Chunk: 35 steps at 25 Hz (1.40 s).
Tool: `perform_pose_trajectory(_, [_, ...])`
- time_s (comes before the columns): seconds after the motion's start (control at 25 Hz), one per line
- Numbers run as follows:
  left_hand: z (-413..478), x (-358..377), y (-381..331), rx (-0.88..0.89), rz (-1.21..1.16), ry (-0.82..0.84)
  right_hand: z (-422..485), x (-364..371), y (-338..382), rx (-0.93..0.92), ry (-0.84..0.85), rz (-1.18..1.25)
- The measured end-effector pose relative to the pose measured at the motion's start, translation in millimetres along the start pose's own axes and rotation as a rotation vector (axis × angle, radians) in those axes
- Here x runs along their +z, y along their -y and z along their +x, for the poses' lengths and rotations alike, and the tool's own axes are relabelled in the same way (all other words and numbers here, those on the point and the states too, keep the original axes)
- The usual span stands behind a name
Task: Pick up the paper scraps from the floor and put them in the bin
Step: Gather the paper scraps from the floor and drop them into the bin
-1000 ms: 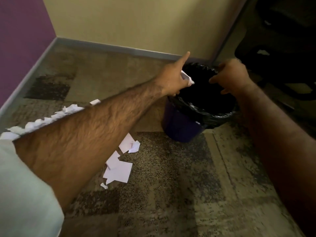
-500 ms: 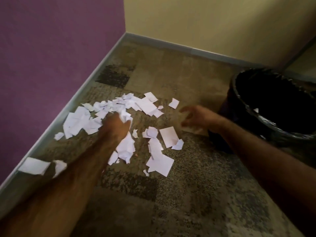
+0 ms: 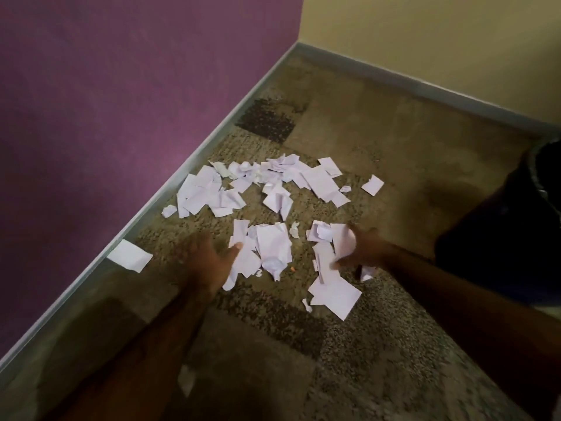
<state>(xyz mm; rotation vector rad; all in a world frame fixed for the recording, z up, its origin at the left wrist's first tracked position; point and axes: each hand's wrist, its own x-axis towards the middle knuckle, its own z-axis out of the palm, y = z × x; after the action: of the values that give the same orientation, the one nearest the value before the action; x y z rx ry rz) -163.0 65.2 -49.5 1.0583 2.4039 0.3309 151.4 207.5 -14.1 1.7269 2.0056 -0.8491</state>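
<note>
Several white paper scraps [image 3: 315, 180] lie scattered on the patterned carpet near the purple wall. A nearer cluster of scraps [image 3: 273, 247] lies between my two hands. My left hand [image 3: 209, 259] is low over the carpet at the cluster's left edge, fingers spread, thumb touching a scrap. My right hand [image 3: 364, 250] is spread over the scraps at the right side, thumb and fingers on either side of a piece, blurred. The bin [image 3: 485, 253], dark with a black liner, stands at the right edge, partly cut off.
A single scrap [image 3: 130, 255] lies by the grey skirting board of the purple wall [image 3: 121, 101]. A larger sheet [image 3: 334, 294] lies just below my right hand. The yellow wall [image 3: 440, 41] closes the corner behind. Bare carpet [image 3: 394, 132] stretches beyond the pile.
Both hands left the bin, where the left one held a scrap, and came down to the scraps on the floor. The view swung left, away from the bin.
</note>
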Motion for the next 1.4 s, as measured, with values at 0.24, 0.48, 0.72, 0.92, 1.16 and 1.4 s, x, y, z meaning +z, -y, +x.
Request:
perform_pose_trajectory(0.24, [2, 28, -48, 0.195, -0.127, 0.105, 14, 30, 80, -0.172, 0.003, -0.092])
perform_pose_trajectory(0.48, [10, 32, -68, 0.390, 0.225, 0.111, 17, 31, 99, -0.325, -0.070, -0.399])
perform_pose_trajectory(0.72, [24, 28, -76, 0.417, 0.340, 0.175, 28, 25, 98, -0.398, -0.044, -0.562])
perform_pose_trajectory(0.92, [23, 32, -78, 0.325, 0.182, 0.223, 44, 7, 90, -0.288, -0.084, -0.515])
perform_pose_trajectory(1.16, [24, 31, -69, 0.348, 0.025, 0.251, 54, 1, 79, -0.452, -0.019, -0.624])
perform_pose_trajectory(1.4, [14, 37, -56, 0.257, -0.183, 0.268, 35, 22, 78, -0.600, -0.108, -0.428])
